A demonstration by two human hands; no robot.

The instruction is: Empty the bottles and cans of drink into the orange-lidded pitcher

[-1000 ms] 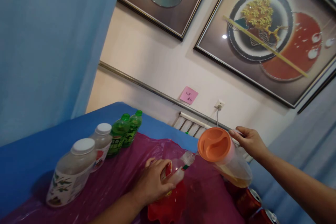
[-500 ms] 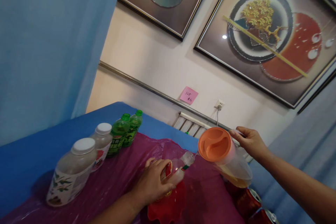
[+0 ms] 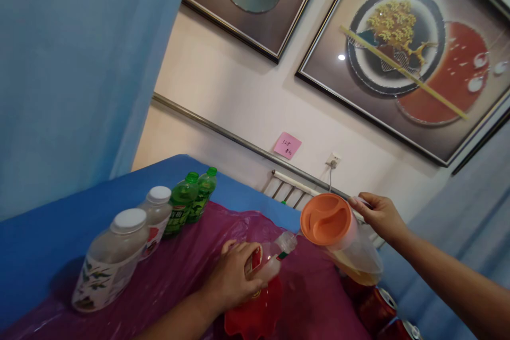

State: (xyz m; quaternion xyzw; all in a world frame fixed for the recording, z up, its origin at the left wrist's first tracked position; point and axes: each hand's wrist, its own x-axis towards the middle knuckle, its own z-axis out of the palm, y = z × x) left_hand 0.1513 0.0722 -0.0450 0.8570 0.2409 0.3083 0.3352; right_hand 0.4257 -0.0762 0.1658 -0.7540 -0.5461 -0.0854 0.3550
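My left hand (image 3: 239,271) is wrapped round a clear glass bottle (image 3: 274,255) with a red label, tilted so its mouth points up and right. Under it sits a red wavy-rimmed bowl (image 3: 255,319). My right hand (image 3: 378,215) grips the handle of a translucent pitcher (image 3: 358,255) with an orange lid (image 3: 325,219). The pitcher leans over to the left, its spout side close to the bottle's mouth, and yellowish liquid lies low inside it. Whether liquid is flowing between them is too small to tell.
Two white-capped jars (image 3: 111,260) and two green bottles (image 3: 185,204) stand to the left. Red cans (image 3: 378,305) are at the lower right. Purple plastic sheeting (image 3: 175,271) covers part of the blue table (image 3: 99,207). A blue curtain (image 3: 79,64) hangs at the left.
Both hands, the bottle and the pitcher hold nearly the same positions. The view has shifted very slightly.
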